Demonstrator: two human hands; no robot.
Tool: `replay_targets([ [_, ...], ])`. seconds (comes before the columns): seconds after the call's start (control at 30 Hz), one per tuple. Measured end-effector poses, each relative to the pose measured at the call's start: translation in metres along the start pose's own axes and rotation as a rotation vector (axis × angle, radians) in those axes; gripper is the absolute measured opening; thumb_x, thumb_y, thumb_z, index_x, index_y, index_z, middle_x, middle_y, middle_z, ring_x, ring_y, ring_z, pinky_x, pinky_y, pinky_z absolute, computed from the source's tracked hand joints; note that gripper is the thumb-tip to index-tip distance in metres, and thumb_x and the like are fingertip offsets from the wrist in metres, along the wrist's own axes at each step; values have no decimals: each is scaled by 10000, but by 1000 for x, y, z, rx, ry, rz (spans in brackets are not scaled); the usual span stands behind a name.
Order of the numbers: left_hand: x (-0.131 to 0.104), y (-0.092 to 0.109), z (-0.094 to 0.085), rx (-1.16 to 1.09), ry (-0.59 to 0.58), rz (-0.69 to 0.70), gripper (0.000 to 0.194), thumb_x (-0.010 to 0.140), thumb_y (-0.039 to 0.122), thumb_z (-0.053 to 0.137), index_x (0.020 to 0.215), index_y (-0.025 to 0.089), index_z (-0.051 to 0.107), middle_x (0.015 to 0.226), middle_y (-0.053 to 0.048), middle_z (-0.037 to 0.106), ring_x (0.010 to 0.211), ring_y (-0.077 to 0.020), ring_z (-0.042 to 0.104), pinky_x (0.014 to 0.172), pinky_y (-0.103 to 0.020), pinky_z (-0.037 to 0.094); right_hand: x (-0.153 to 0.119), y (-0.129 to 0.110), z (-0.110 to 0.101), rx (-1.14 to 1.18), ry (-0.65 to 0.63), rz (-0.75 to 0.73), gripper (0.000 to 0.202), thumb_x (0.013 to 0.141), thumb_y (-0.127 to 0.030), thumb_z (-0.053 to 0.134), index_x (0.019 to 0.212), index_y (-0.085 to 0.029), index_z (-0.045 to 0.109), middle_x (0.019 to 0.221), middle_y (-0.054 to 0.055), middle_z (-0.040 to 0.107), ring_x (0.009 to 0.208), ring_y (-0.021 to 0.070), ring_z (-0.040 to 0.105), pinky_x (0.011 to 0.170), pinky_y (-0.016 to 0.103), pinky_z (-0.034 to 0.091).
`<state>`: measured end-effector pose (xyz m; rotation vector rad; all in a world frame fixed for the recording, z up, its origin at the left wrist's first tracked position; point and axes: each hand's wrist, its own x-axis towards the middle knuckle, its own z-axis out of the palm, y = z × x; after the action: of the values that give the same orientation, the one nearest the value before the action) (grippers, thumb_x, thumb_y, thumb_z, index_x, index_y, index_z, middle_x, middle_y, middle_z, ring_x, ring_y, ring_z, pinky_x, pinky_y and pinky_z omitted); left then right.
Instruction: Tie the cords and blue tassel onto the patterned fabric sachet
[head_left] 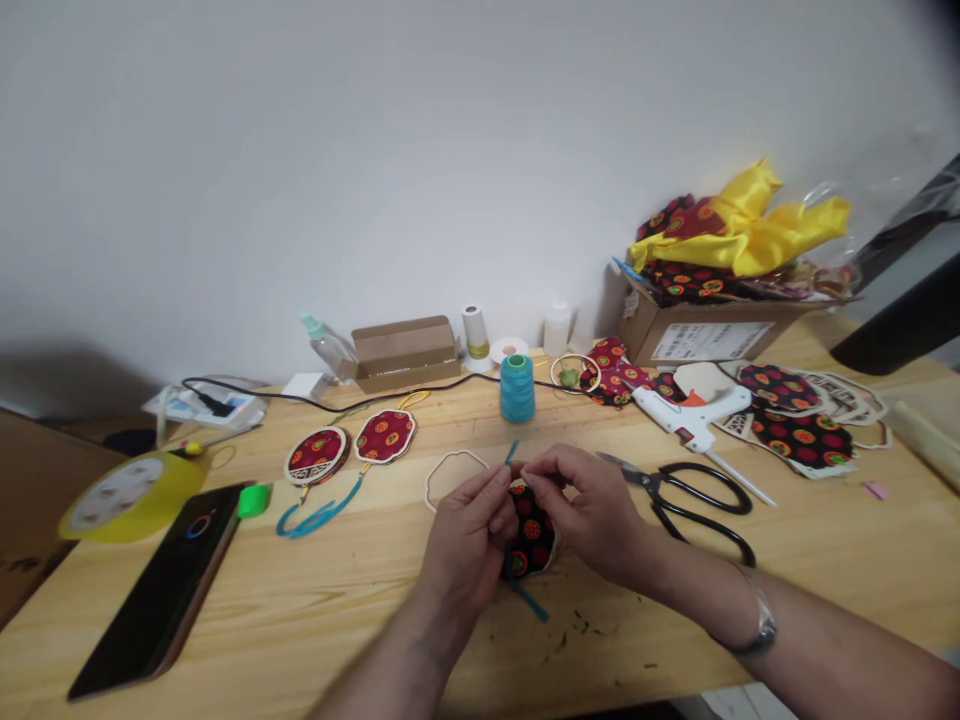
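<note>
My left hand [472, 525] is closed on a bundle of blue thread [512, 452]. One end sticks up above the fingers, and a blue tail hangs out below the hand. My right hand [592, 510] is pinched close beside the left fingertips; what sits in that pinch is too small to tell. Beneath both hands lies a black flower-print fabric piece [534, 535] with a pale edge, partly hidden by them. A pale scalloped frame [442, 470] rests behind my left hand. A blue thread spool [517, 390] stands upright farther back.
Black-handled scissors [660, 490] and a white glue gun [694, 415] lie to the right. Behind them, a cardboard box [705, 335] holds fabric. Two red ornaments [386, 437] with blue tassels lie left of centre. A phone [161, 590] and yellow tape roll [139, 495] occupy the far left.
</note>
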<state>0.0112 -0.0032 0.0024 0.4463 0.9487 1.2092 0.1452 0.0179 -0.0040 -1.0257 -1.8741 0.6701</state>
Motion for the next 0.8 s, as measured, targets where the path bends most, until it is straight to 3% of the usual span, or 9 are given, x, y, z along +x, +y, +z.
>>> replay_targets([
  [0.8,0,-1,0,13,-44,3,233,672,272,723,795,76,701,457,79,304,449,-34,219,427,-175,179,-2,1,2,-2,-85,-45,115,838,-139,500,793,-191,592,786,30,652,729,134,600,667,248,457],
])
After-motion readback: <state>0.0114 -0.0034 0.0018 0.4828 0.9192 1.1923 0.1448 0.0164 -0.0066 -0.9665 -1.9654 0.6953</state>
